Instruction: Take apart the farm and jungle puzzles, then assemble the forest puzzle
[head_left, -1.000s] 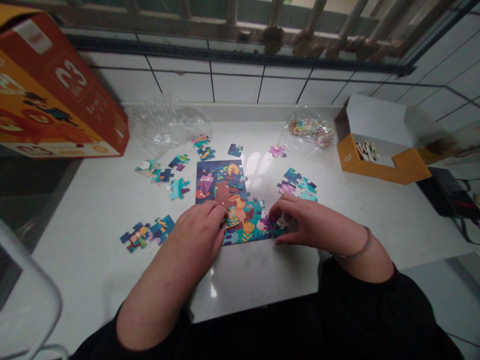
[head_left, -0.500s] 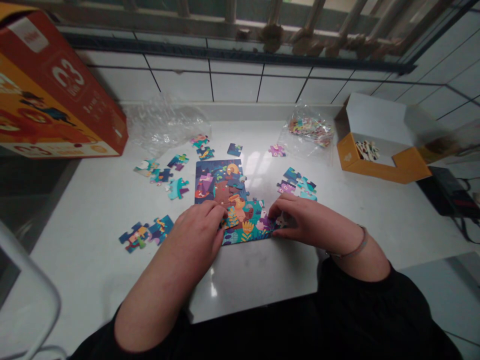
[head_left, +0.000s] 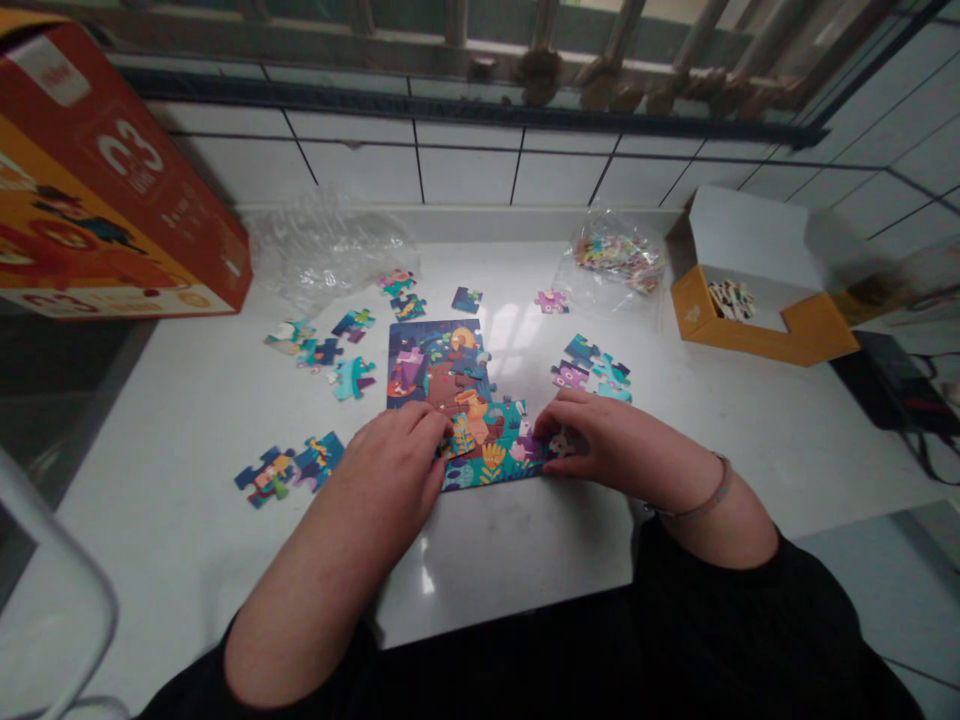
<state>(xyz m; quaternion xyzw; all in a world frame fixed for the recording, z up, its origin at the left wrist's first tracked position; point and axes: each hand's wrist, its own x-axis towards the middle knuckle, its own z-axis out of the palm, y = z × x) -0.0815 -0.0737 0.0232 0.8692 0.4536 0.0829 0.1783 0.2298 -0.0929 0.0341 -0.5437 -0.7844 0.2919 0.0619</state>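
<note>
A partly joined colourful jigsaw puzzle (head_left: 450, 385) lies flat in the middle of the white counter (head_left: 187, 420). My left hand (head_left: 397, 465) rests on its lower left edge, fingers curled and pressed on the pieces there. My right hand (head_left: 600, 440) lies at the lower right corner, fingertips pinching a puzzle piece (head_left: 559, 445) against the puzzle's edge. Loose pieces (head_left: 330, 352) lie left of the puzzle, more pieces (head_left: 289, 468) sit near my left forearm, and a few pieces (head_left: 596, 368) lie just beyond my right hand.
A large red and orange box (head_left: 112, 200) stands at the back left. Crumpled clear plastic (head_left: 322, 250) and a clear bag of pieces (head_left: 619, 255) lie along the tiled wall. An open yellow box (head_left: 757, 290) sits at the right. A dark device with cables (head_left: 900, 390) lies beyond it.
Both hands stay on the puzzle's lower edge. My right hand has shifted slightly left and pressed its piece closer to the puzzle.
</note>
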